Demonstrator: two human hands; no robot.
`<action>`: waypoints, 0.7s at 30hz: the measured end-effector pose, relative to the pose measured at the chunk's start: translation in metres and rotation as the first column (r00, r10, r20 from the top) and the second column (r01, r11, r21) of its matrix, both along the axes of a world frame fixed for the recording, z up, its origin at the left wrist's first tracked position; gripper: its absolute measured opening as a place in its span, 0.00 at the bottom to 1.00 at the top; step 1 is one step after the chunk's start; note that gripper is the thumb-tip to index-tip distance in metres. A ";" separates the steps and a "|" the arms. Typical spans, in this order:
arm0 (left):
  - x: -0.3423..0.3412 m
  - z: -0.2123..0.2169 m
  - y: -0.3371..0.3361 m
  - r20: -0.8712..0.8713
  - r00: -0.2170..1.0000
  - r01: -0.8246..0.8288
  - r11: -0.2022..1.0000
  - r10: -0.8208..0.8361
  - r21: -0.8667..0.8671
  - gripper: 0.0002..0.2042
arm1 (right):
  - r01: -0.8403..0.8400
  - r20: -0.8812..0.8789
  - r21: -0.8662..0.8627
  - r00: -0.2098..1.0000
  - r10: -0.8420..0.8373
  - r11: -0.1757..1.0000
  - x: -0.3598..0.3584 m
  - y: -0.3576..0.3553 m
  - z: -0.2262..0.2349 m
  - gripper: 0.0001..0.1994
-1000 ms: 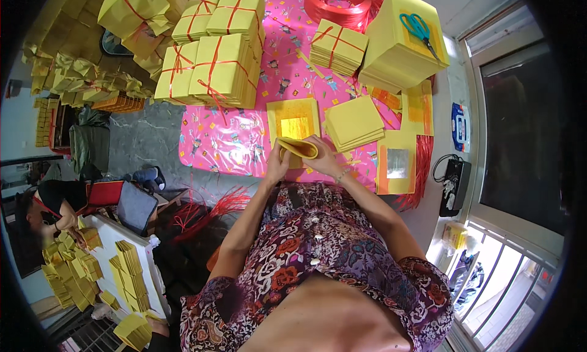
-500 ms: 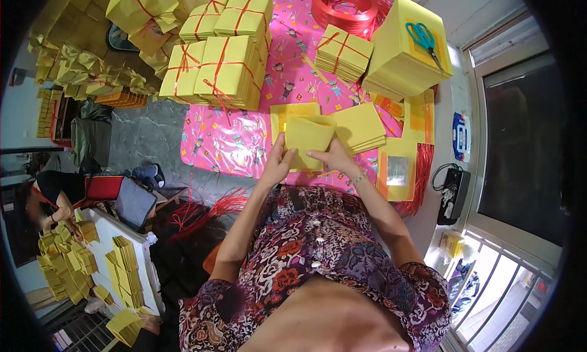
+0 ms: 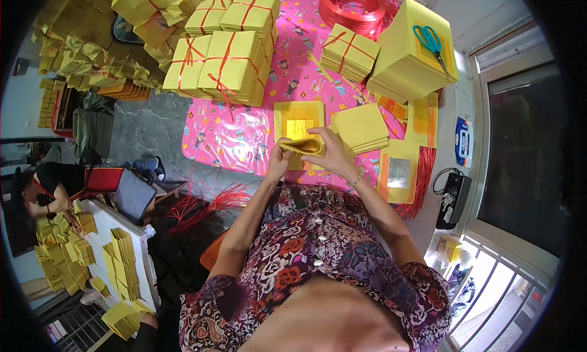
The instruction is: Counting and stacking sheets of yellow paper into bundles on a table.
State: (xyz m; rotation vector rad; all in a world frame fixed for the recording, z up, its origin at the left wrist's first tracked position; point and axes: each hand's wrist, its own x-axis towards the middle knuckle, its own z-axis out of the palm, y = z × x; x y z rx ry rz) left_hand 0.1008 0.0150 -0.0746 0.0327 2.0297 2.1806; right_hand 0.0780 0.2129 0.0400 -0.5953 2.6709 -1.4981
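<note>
A folded sheet of yellow paper (image 3: 304,146) is gripped at both ends, its upper edge gaping in a loop. My left hand (image 3: 279,161) pinches its left end. On the right end, my right hand (image 3: 334,156) has the thumb and fingers closed around the paper. Just beyond and below it lies a flat yellow sheet with a shiny gold foil square (image 3: 299,129), partly hidden by the hands. To the right rests a small fanned stack of folded yellow papers (image 3: 359,127).
Red-tied yellow paper bundles (image 3: 229,64) stand at the far left of the pink table cover (image 3: 226,138). A tall yellow stack (image 3: 403,52) bears teal scissors (image 3: 429,40). Behind is a red twine coil (image 3: 351,12). Co-workers handle papers at a white table (image 3: 137,248).
Both hands have tipped the folded yellow paper, so its looped edge now faces up instead of its broad side. The gold foil square on the sheet beneath has come into view.
</note>
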 end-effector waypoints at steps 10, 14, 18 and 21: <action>0.004 -0.003 -0.001 0.048 0.999 -0.021 0.999 0.023 -0.041 0.11 | -0.089 -0.265 0.349 0.945 0.189 0.933 -0.011 -0.029 0.010 0.11; 0.004 -0.005 0.000 0.097 0.995 -0.018 0.997 0.025 -0.070 0.10 | -0.073 -0.301 0.302 0.939 0.167 0.951 -0.011 -0.027 0.000 0.09; 0.000 0.011 0.002 0.021 1.000 -0.013 0.999 0.014 -0.037 0.13 | -0.032 -0.306 0.271 0.945 0.117 0.962 -0.018 -0.026 -0.003 0.09; -0.004 0.039 0.000 0.000 0.997 0.076 0.991 -0.076 -0.113 0.17 | 0.015 -0.160 0.225 0.987 0.022 0.974 -0.029 -0.015 0.004 0.11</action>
